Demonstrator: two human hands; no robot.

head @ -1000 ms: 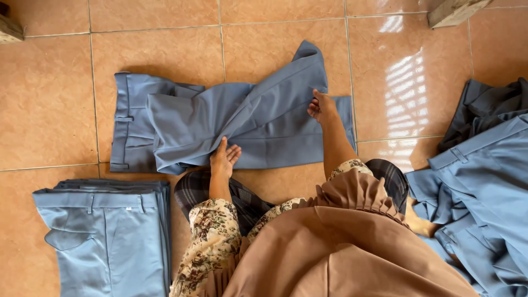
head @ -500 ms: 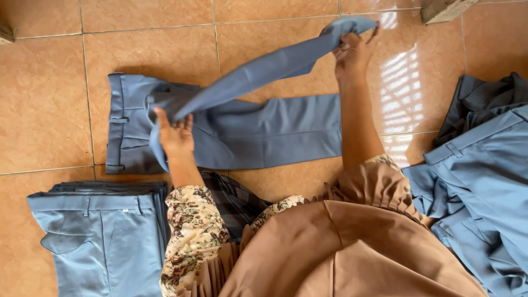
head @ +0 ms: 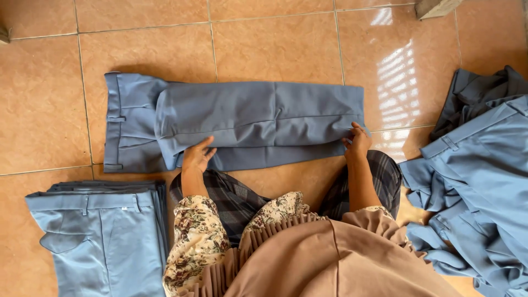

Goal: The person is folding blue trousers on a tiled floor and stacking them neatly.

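Observation:
A pair of grey-blue trousers point(head: 242, 118) lies flat on the tiled floor, waistband to the left, one leg folded back over the other. My left hand point(head: 197, 156) rests flat on the near edge of the folded leg, fingers spread. My right hand point(head: 357, 142) pinches the hem end of the trousers at the right, near the front edge.
A stack of folded grey-blue trousers point(head: 102, 236) sits at the lower left. A loose heap of the same trousers point(head: 484, 181) lies at the right. A wooden block point(head: 437, 7) is at the top right. My lap in brown and floral cloth fills the bottom centre.
The trouser leg, held up in the air half a second ago, has been laid down flat over the other leg. Both hands have come down to the near edge of the trousers.

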